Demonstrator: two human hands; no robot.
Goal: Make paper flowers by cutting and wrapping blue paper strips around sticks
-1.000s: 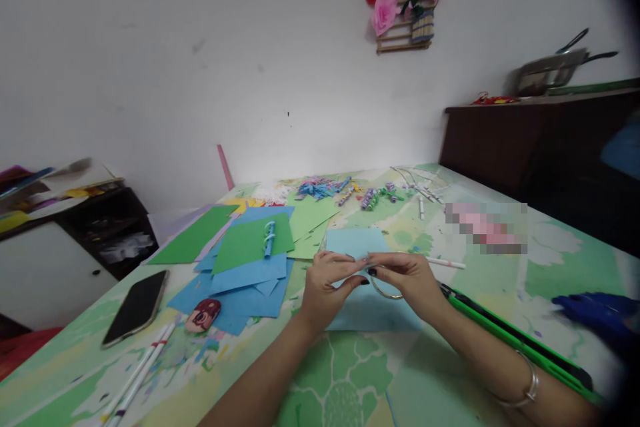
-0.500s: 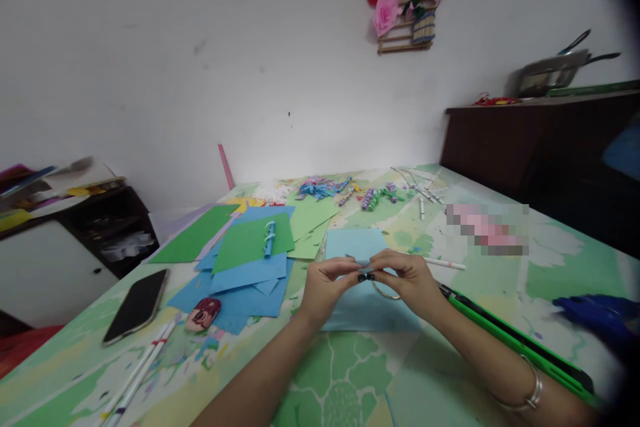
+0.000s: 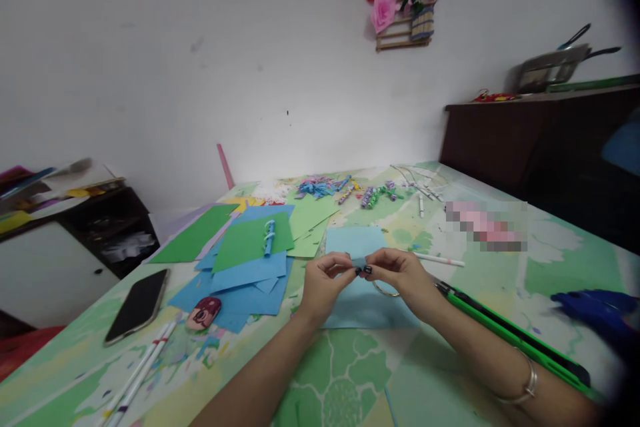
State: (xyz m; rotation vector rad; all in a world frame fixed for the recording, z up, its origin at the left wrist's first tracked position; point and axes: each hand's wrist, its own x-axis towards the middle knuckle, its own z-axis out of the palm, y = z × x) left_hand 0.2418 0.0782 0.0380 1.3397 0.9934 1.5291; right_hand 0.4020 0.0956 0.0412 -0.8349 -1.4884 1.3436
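Both hands meet above a light blue sheet of paper [image 3: 367, 310] on the table. My left hand [image 3: 323, 283] is closed, its thumb and fingers pinching a small piece of light blue paper [image 3: 358, 261]. From the other side, my right hand [image 3: 403, 273] pinches the same piece, the two thumbs nearly touching. Whether the piece is folded or rolled I cannot make out. Under the right hand a thin gold-coloured ring [image 3: 385, 289] lies on the sheet. Beside the right forearm is a green utility knife [image 3: 515, 333].
To the left lie green paper [image 3: 250, 240], a blue paper roll [image 3: 269, 240], a phone [image 3: 137, 305], a dark red oval case [image 3: 204, 314] and white sticks [image 3: 143, 373]. Paper scraps [image 3: 317, 187] and patterned rolls [image 3: 367, 197] are at the back. A dark blue object [image 3: 595, 307] sits right.
Both hands stay at nearly the same spot, and the fingertips have shifted slightly on the small paper, which now shows more between them. The view has tilted a little.
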